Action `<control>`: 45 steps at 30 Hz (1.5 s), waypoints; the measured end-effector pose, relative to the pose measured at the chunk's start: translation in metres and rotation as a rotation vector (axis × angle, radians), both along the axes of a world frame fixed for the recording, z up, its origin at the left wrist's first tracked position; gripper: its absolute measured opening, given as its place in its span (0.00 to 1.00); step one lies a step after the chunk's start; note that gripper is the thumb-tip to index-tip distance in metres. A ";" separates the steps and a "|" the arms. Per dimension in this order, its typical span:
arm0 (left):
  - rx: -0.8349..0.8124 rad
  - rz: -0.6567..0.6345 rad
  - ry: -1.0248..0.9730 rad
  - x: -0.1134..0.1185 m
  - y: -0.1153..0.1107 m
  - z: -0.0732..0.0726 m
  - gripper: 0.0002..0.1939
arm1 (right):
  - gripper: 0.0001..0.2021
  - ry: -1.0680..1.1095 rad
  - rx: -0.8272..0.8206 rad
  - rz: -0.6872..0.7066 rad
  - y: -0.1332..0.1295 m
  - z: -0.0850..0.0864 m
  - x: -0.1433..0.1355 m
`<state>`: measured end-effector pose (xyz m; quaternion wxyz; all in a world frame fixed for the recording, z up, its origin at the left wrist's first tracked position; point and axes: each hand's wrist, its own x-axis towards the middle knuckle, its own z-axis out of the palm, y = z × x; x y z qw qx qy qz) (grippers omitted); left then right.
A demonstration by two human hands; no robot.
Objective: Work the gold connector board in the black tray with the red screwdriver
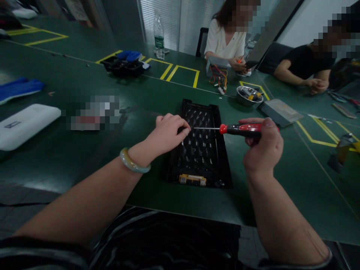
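Note:
My right hand [264, 144] is closed around the red and black handle of a screwdriver [242, 129], whose thin shaft points left. My left hand [171, 131] has its thumb and forefinger pinched together close to the screwdriver's tip. Whatever lies between those fingertips, if anything, is too small to make out. Beneath both is a black rectangular panel [197, 150] with rows of slots or bumps, lying on the table. At the panel's near end sits a small orange-brown circuit board [192, 180] with metal ports.
A steel bowl [249, 95] of small parts and a grey flat plate [281, 110] lie to the right. Beyond are a metal box with coloured wires [219, 73], a black tray [123, 65] and a bottle [159, 35]. A white case [28, 125] lies left. Two people sit opposite.

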<state>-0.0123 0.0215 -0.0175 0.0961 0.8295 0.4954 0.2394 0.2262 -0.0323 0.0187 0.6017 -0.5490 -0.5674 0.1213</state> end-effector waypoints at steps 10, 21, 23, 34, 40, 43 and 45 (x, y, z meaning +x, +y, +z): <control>-0.017 -0.031 0.021 -0.001 -0.001 0.003 0.12 | 0.24 0.086 0.183 0.122 0.005 -0.006 0.007; -0.066 -0.197 0.116 -0.002 -0.002 0.003 0.14 | 0.25 0.218 0.201 0.140 0.009 0.003 0.010; -0.073 -0.236 0.120 -0.002 -0.005 0.007 0.14 | 0.25 0.228 0.218 0.106 0.011 0.004 0.012; -0.062 -0.282 0.194 -0.007 -0.012 0.018 0.13 | 0.18 0.254 0.343 0.060 0.021 0.008 0.021; -0.103 -0.325 0.190 -0.009 -0.010 0.011 0.12 | 0.20 0.177 0.283 0.213 0.014 0.012 0.022; -0.130 -0.381 0.179 -0.011 -0.009 0.009 0.11 | 0.21 0.105 0.299 0.202 0.013 0.011 0.024; -0.155 -0.429 0.178 -0.013 -0.010 0.011 0.11 | 0.23 0.045 0.393 0.153 0.015 0.009 0.027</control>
